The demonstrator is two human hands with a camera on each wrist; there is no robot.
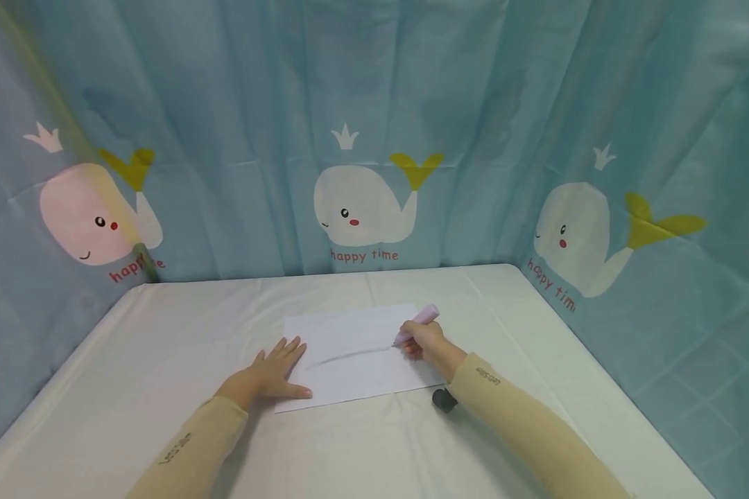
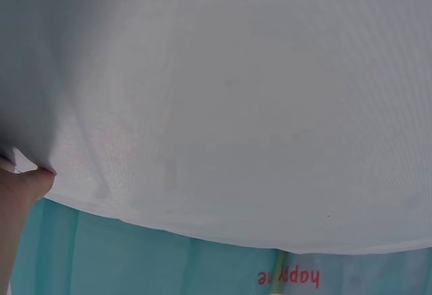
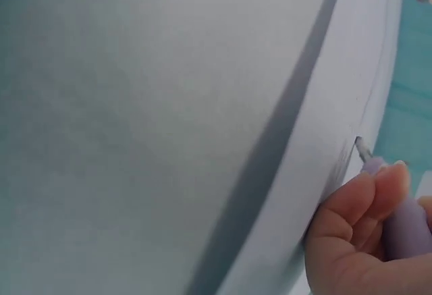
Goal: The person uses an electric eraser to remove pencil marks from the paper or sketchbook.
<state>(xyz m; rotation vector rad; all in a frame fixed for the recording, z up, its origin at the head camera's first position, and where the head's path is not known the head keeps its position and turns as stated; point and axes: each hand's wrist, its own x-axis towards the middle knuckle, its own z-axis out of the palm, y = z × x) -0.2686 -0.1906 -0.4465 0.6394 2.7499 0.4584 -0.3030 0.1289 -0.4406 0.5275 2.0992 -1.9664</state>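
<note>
Clock places are taken from the middle of the paper, twelve being the far side. Nearest, a left sleeve [image 1: 190, 443] reaches in from seven o'clock and a right sleeve [image 1: 524, 430] from five. A small dark object [image 1: 441, 400] lies at four o'clock, just off the paper and partly covered by the right sleeve. A sheet of white paper [image 1: 352, 378] lies in the middle of the desk [image 1: 181, 346]. At nine o'clock the left hand [image 1: 273, 373] lies flat with spread fingers, overlapping the paper's left edge. At three o'clock the right hand [image 1: 426, 341] pinches a lilac, pen-shaped tool [image 1: 428, 313], its thin tip on the paper. A grey line [image 1: 348, 355], perhaps a mark, perhaps a slit, runs from nine o'clock to that tip.

For a clean line, a steady slant and even, light pressure should serve, the left hand bracing the sheet clear of the stroke. The paper's right edge is near the tip, so little travel remains that way. Bare desk stretches at nine and twelve o'clock; at three, some lies before the right edge. Beyond twelve hangs a whale-print curtain [image 1: 237, 208].
</note>
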